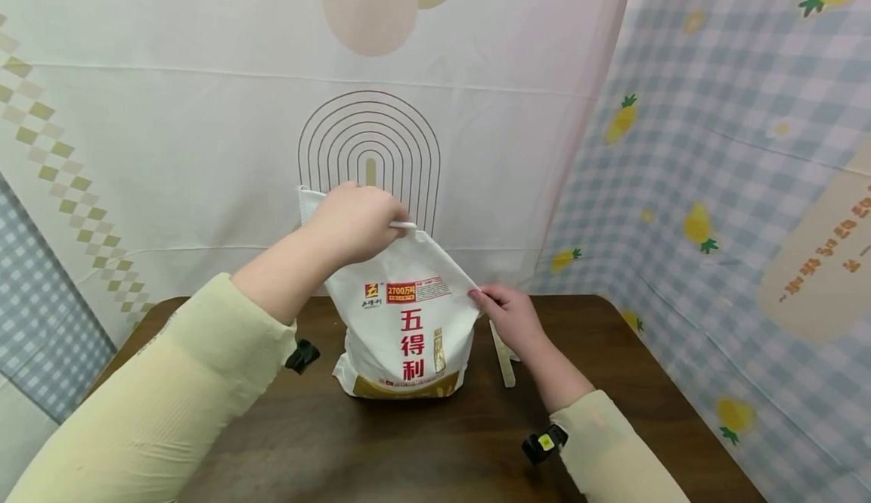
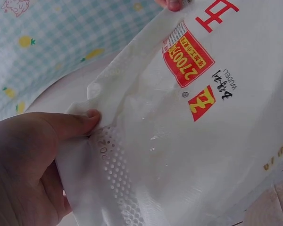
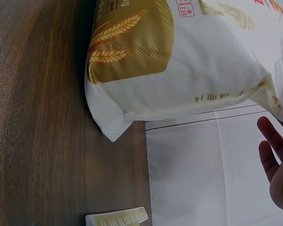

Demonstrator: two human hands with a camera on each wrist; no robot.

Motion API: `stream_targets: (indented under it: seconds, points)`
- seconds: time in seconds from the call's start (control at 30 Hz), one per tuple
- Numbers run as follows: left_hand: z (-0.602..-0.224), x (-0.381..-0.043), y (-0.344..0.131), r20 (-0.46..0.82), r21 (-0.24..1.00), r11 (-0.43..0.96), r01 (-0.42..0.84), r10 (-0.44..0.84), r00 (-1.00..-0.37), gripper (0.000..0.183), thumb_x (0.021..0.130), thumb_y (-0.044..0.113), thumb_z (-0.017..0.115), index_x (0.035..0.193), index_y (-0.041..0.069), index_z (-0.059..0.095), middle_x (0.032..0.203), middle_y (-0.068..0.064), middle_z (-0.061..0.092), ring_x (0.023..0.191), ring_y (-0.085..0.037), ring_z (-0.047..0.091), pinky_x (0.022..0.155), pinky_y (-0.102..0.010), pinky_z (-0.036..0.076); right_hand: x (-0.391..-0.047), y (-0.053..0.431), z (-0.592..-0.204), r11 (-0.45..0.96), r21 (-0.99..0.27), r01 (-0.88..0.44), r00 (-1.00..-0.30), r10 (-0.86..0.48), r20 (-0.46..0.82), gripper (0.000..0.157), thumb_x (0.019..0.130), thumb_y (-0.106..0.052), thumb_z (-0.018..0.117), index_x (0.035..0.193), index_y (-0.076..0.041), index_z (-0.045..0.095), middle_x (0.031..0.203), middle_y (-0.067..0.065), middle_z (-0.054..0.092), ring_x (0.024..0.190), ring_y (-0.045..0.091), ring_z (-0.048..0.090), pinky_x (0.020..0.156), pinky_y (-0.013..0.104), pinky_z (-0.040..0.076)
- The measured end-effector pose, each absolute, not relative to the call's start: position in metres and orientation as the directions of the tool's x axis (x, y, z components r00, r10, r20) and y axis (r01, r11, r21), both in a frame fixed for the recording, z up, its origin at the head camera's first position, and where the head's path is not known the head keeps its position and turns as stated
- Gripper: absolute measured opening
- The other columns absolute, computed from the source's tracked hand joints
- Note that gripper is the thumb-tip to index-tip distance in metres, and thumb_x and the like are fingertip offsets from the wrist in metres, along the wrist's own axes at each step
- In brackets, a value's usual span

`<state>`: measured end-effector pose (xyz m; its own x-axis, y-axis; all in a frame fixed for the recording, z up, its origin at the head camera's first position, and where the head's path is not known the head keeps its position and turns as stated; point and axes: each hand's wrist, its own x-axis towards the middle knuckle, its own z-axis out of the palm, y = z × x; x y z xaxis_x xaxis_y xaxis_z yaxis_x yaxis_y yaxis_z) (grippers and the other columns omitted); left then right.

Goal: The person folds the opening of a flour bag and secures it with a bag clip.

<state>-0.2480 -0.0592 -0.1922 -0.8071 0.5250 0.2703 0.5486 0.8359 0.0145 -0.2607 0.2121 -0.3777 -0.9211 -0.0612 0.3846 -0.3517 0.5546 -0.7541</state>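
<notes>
A white flour bag point(image 1: 388, 314) with red lettering and a gold base stands on the brown table. My left hand point(image 1: 361, 219) grips its top edge; in the left wrist view the thumb presses the folded white rim point(image 2: 108, 155) beside a band of small holes. At the bag's right side, my right hand point(image 1: 509, 315) pinches the edge between thumb and finger. The right wrist view shows that pinch only at its border, with other fingers point(image 3: 271, 141) held off the bag. The inside of the bag is hidden.
Right of the bag lies a pale, flat strip-like object point(image 1: 503, 355), partly behind my right hand; its kind is unclear. The brown table point(image 1: 327, 442) ends at a white patterned cloth point(image 1: 204, 155) behind and a blue checked cloth point(image 1: 680, 261) at right.
</notes>
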Motion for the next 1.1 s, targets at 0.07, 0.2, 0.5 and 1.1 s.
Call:
stream_targets:
  seconds: [0.07, 0.2, 0.5, 1.1]
  points:
    - [-0.193, -0.248, -0.059, 0.275, 0.010, 0.837, 0.547, 0.523, -0.807, 0.016, 0.095, 0.024, 0.064, 0.104, 0.023, 0.078, 0.104, 0.005, 0.074, 0.097, -0.017, 0.067, 0.093, -0.046, 0.041, -0.262, 0.212, -0.378, 0.565, -0.743, -0.357, -0.918, -0.066, 0.391, 0.024, 0.095, -0.030, 0.067, 0.096, -0.009, 0.078, 0.089, 0.005, 0.072, 0.078, 0.018, 0.059, 0.070, 0.034, 0.049]
    - [-0.194, -0.248, -0.058, 0.278, 0.014, 0.834, 0.552, 0.527, -0.803, 0.018, 0.095, 0.023, 0.064, 0.106, 0.023, 0.078, 0.105, 0.005, 0.074, 0.099, -0.018, 0.067, 0.093, -0.047, 0.041, -0.262, 0.213, -0.379, 0.578, -0.721, -0.382, -0.905, -0.075, 0.419, 0.022, 0.095, -0.027, 0.067, 0.096, -0.008, 0.078, 0.089, 0.006, 0.072, 0.077, 0.018, 0.058, 0.068, 0.034, 0.049]
    - [-0.200, -0.248, -0.063, 0.312, 0.008, 0.822, 0.569, 0.539, -0.783, 0.016, 0.096, 0.022, 0.063, 0.104, 0.023, 0.078, 0.102, 0.005, 0.074, 0.095, -0.017, 0.067, 0.085, -0.043, 0.041, -0.257, 0.208, -0.383, 0.519, -0.761, -0.389, -0.907, -0.069, 0.416, 0.022, 0.098, -0.023, 0.064, 0.106, -0.005, 0.074, 0.087, 0.007, 0.069, 0.077, 0.018, 0.060, 0.068, 0.030, 0.050]
    - [-0.199, -0.244, -0.064, 0.315, -0.003, 0.812, 0.584, 0.555, -0.770, 0.021, 0.095, 0.017, 0.061, 0.108, 0.020, 0.077, 0.106, 0.003, 0.074, 0.096, -0.018, 0.068, 0.085, -0.044, 0.041, -0.246, 0.204, -0.378, 0.426, -0.836, -0.344, -0.931, -0.042, 0.362, 0.025, 0.098, -0.015, 0.063, 0.119, -0.003, 0.068, 0.099, 0.013, 0.066, 0.081, 0.016, 0.058, 0.068, 0.024, 0.050]
